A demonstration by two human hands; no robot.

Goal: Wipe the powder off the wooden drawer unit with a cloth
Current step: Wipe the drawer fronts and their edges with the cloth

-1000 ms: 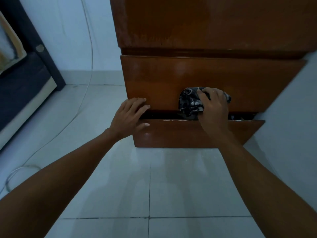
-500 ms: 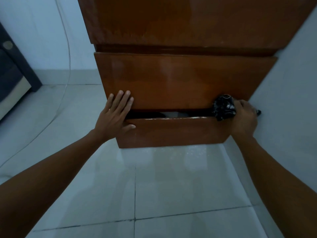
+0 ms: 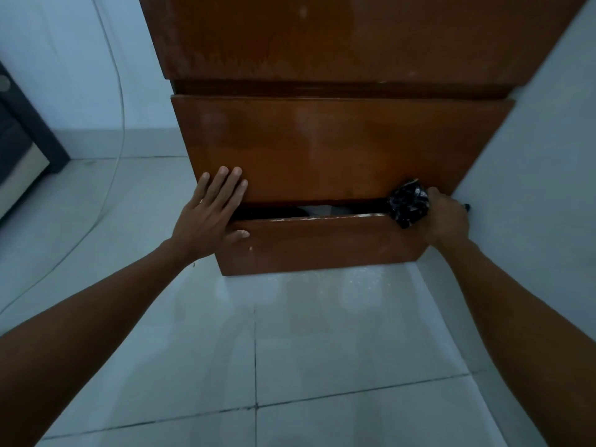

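Pale floor tiles [image 3: 322,333] run up to the foot of the wooden drawer unit [image 3: 338,150], which stands against the white wall [image 3: 532,156] on my right. A thin cable [image 3: 119,101] hangs down the wall on the left, and a dark piece of furniture [image 3: 22,130] shows at the left edge.

My left hand [image 3: 209,217] lies flat and spread over the left end of the gap between the middle drawer front and the lowest one, fingers [image 3: 225,185] on the upper panel, thumb on the lower. It sits much as it did half a second ago, though a second ago it was curled lower with the fingers bent.

My right hand [image 3: 448,217] is clenched around the dark patterned cloth [image 3: 409,203], bunched into a ball and pressed at the right end of that same gap, close to the wall. A second ago the cloth was near the middle of the drawer front; half a second ago it had already reached this right corner, and it has barely shifted since.

Faint whitish specks of powder [image 3: 325,217] line the top edge of the lowest drawer, which stands slightly open, with something pale visible inside.
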